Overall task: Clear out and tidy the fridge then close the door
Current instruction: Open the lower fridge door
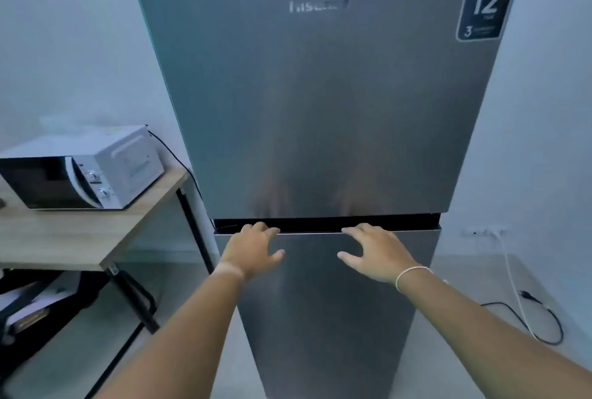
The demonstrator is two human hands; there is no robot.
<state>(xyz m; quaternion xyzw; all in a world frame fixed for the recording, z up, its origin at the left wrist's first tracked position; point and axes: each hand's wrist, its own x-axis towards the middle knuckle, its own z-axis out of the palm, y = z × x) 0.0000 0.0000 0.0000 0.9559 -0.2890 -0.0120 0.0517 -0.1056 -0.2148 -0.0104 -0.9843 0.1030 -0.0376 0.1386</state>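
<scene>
A tall silver fridge stands straight ahead with both doors closed: a large upper door (pixel 320 103) and a lower door (pixel 323 302), parted by a dark handle gap (pixel 310 225). My left hand (pixel 254 249) reaches the gap left of centre, fingertips at its lower lip, fingers spread. My right hand (pixel 374 252), with a thin band on the wrist, does the same right of centre. Neither hand holds anything. The inside of the fridge is hidden.
A wooden table with black legs (pixel 105 238) stands to the left, close beside the fridge, carrying a white microwave (pixel 86 171). Bags lie under it (pixel 35 309). A black cable and a white cable (pixel 528 321) trail on the floor at the right by a wall socket.
</scene>
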